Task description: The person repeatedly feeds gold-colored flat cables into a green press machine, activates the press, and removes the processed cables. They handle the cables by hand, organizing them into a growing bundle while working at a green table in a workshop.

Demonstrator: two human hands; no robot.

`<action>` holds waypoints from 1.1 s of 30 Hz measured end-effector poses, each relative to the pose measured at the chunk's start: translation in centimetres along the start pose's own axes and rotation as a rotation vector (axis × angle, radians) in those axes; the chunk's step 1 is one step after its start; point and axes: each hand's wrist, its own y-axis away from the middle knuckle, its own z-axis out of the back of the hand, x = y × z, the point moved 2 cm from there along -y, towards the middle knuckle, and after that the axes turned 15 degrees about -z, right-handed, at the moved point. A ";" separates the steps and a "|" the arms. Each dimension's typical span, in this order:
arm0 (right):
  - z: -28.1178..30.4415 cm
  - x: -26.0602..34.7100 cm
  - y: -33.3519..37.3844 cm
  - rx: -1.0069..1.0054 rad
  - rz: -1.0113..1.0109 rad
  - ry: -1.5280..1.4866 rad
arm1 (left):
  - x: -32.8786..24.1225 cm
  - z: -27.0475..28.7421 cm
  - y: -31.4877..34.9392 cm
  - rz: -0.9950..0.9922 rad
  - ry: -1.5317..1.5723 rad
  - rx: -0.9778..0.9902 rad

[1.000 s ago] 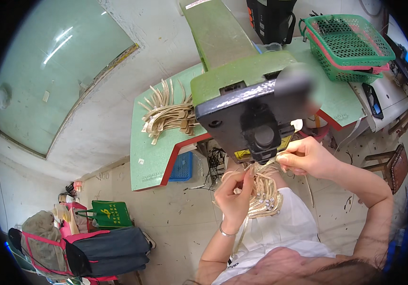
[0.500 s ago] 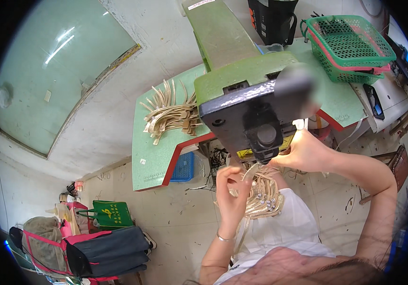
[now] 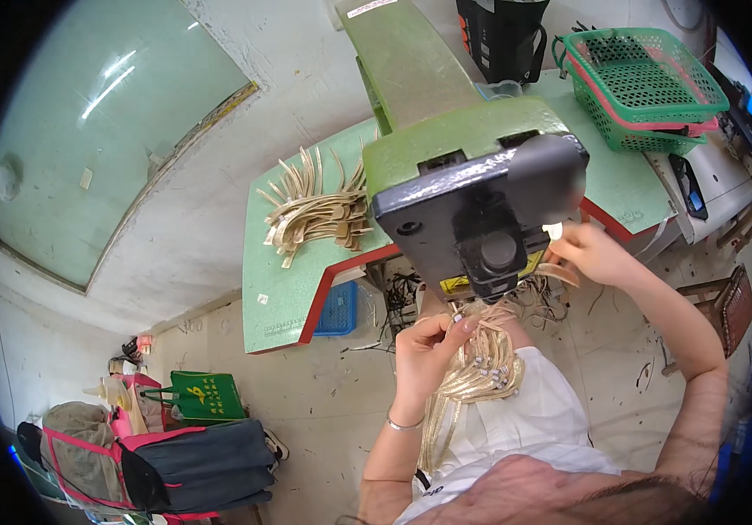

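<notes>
My left hand [image 3: 421, 350] is closed, thumb and finger pinched on the end of a thin gold strap below the machine's head. A bundle of gold straps [image 3: 481, 372] with small silvery buckles lies across my lap beside that hand. My right hand [image 3: 593, 254] is closed at the right side of the machine, its fingertips on a curved tan strap [image 3: 558, 273]. A small white piece [image 3: 553, 231] shows at those fingers. The green and black machine [image 3: 446, 188] stands between me and the table and hides its own working area.
More gold straps [image 3: 319, 214] are heaped on the green table [image 3: 275, 306] at left. Stacked green and pink baskets [image 3: 647, 79] and a phone [image 3: 689, 185] are at right. A blue crate [image 3: 337, 311] sits underneath. A stool [image 3: 730, 306] stands at right, bags [image 3: 192, 464] at lower left.
My right hand has drawn back to the right from beneath the machine's head, and the curved tan strap shows there now. My left hand has turned, its fingers closer together near the buckles.
</notes>
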 end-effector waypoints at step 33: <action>-4.2 3.7 2.8 0.407 0.067 -0.274 | -1.2 2.3 4.7 0.043 0.125 -0.378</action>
